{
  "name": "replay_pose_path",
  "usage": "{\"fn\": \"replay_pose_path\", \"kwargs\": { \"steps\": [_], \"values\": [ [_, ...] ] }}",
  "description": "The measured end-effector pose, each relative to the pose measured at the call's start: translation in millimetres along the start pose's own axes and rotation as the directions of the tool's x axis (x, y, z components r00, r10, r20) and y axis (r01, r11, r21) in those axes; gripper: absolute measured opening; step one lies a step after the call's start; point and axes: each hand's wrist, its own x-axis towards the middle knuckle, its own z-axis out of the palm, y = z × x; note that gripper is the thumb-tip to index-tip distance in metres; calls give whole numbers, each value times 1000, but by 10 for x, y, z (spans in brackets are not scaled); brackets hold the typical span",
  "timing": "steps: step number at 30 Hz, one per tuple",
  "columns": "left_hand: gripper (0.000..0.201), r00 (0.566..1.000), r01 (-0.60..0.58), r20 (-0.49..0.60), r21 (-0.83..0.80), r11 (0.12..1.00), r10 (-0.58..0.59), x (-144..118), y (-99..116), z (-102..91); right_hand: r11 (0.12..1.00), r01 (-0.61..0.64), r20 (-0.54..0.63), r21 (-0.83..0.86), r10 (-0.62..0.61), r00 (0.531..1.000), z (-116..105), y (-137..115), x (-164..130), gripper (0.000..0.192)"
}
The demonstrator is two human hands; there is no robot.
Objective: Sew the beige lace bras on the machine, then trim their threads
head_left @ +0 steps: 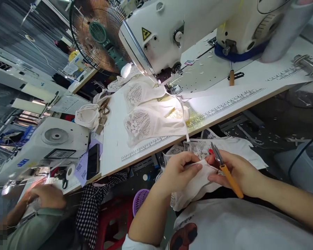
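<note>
Over my lap, my left hand (182, 172) pinches a white fabric piece with lace (198, 178) between thumb and fingers. My right hand (232, 170) holds small pointed scissors (225, 171) with an orange handle, their blades pointing up and away. Its thumb and fingertips are at the right edge of the same fabric, close to my left fingers. More white lace fabric (234, 147) lies across my lap behind my hands. On the table, white lace bra pieces (146, 121) lie beneath the sewing machine head (156, 38), and a narrow white strip (185, 121) hangs over the table edge.
A fan (101, 34) stands behind the sewing machine. The table edge (224, 116) carries printed ruler marks. At the left are a phone (93, 159), another sewing machine (49, 146) and a co-worker's hand (45, 199). A purple basket (140, 199) and red stool (112, 222) are below.
</note>
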Motion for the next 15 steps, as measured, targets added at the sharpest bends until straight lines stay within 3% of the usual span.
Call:
{"fn": "replay_pose_path", "kwargs": {
  "steps": [4,9,12,15],
  "values": [
    [15,997,52,-58,37,998,-50,-23,84,-57,999,-21,-3,41,21,1000,66,-52,57,25],
    [12,989,-18,-147,88,996,30,-97,430,-132,990,-20,-2,138,21,1000,-31,-297,18,25],
    [14,976,-36,-215,-76,996,19,-97,483,-79,998,45,-46,46,-43,998,-142,-431,-25,25],
    [25,962,-4,-251,-416,909,-111,-6,312,87,991,82,-109,-109,-93,990,-209,-461,-23,25]
  ]
}}
